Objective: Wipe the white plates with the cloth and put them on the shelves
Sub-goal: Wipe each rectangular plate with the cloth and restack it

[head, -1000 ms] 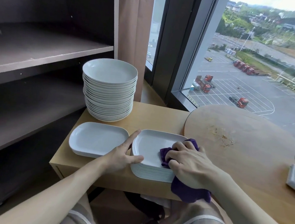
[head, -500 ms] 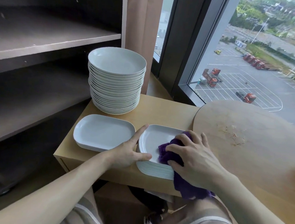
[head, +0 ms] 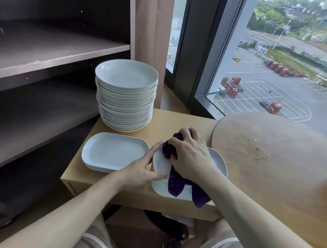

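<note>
glossy plates (head: 114,152); soft cloth (head: 175,181); matt table (head: 178,123)

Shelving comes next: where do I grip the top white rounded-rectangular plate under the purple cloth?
Pinch the top white rounded-rectangular plate by its left rim, coming from the left beside the left hand: that raised lip stands clear of the stack, while the right hand and purple cloth cover its middle and near edge.
</note>
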The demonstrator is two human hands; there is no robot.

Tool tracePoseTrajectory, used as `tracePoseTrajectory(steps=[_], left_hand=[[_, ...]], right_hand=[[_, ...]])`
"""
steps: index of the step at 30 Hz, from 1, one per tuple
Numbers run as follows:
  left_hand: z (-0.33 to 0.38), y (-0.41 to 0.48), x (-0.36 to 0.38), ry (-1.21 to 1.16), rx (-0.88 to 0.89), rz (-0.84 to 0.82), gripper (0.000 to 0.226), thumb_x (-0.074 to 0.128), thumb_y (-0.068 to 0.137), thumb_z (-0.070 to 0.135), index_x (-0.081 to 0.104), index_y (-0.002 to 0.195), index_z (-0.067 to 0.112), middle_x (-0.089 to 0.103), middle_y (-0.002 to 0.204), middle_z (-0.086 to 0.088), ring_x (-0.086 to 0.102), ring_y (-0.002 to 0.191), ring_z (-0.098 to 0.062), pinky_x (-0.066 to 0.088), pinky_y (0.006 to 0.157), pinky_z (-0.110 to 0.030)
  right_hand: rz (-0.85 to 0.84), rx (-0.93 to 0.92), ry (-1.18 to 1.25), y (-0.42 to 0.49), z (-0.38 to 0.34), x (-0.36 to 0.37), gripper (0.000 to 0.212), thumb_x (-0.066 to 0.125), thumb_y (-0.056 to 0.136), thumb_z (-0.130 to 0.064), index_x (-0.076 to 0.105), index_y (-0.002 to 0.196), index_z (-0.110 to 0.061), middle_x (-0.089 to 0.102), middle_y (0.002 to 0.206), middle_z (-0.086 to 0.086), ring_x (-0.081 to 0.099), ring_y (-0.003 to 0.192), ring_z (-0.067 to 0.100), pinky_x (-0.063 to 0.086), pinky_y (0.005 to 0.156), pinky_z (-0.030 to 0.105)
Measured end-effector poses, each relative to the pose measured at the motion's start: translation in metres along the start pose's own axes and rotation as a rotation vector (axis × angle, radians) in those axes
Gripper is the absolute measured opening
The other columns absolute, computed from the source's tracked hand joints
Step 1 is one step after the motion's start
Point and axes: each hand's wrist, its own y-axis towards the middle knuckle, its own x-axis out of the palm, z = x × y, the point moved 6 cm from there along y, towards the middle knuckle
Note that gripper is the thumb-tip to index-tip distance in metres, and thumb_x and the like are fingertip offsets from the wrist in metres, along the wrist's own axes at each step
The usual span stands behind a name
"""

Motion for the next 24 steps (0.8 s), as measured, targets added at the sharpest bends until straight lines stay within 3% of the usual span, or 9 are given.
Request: tracePoseTrajectory(steps=[4,9,14,17,21,24], left_hand=[[-0.001,0.0,-0.001,0.042,-0.043,0.005,0.095,0.074,0.083,0.049,0.007,0.145,0.073,0.038,0.15,0.016,0.041,0.138,-0.011,0.04,0.108,-0.023],[0.005,-0.001,-0.001,0.049,-0.049,0.009,0.095,0.073,0.09,0.041,0.005,0.148,0.069,0.032,0.159,0.007,0.036,0.145,-0.019,0.034,0.121,-0.042],[0.003,-0.003,0.0,0.052,-0.053,0.008,0.097,0.074,0.093,0.034,0.004,0.153,0.062,0.034,0.16,0.007,0.038,0.144,-0.017,0.034,0.121,-0.038],[0.003,-0.002,0.0,0.069,-0.042,0.012,0.098,0.075,0.093,0.035,0.003,0.155,0.061,0.033,0.158,0.01,0.038,0.143,-0.014,0.035,0.118,-0.031],[-0.003,0.0,-0.003,0.103,-0.008,0.053,0.098,0.076,0.091,0.041,0.003,0.153,0.063,0.036,0.146,0.032,0.039,0.136,0.006,0.032,0.096,0.0],[-0.003,-0.001,-0.006,0.108,0.007,0.078,0.097,0.079,0.087,0.046,0.01,0.154,0.058,0.036,0.133,0.046,0.037,0.122,0.027,0.03,0.092,0.004]], right_hand=[[-0.032,0.151,-0.049,-0.01,0.027,-0.004,0.033,0.053,0.093,-0.04,0.059,0.123,-0.027,0.046,0.132,0.005,0.035,0.128,0.035,0.043,0.087,0.042],[-0.128,0.327,0.114,-0.045,0.071,-0.005,0.047,0.059,0.09,-0.042,0.055,0.136,-0.041,0.04,0.138,0.003,0.028,0.136,0.033,0.043,0.103,0.043],[-0.173,0.362,0.237,-0.07,0.078,-0.005,0.064,0.062,0.08,-0.063,0.049,0.141,-0.046,0.039,0.141,-0.001,0.026,0.137,0.03,0.037,0.111,0.043],[-0.085,0.34,0.213,-0.08,0.068,-0.002,0.063,0.059,0.081,-0.063,0.049,0.14,-0.043,0.041,0.14,-0.001,0.027,0.134,0.029,0.036,0.112,0.044],[0.089,0.338,0.275,-0.09,0.062,-0.001,0.055,0.062,0.084,-0.052,0.055,0.137,-0.039,0.045,0.14,-0.001,0.026,0.136,0.028,0.035,0.112,0.045],[0.102,0.338,0.321,-0.086,0.062,0.002,0.052,0.062,0.085,-0.047,0.056,0.135,-0.036,0.044,0.14,-0.001,0.023,0.139,0.029,0.037,0.112,0.046]])
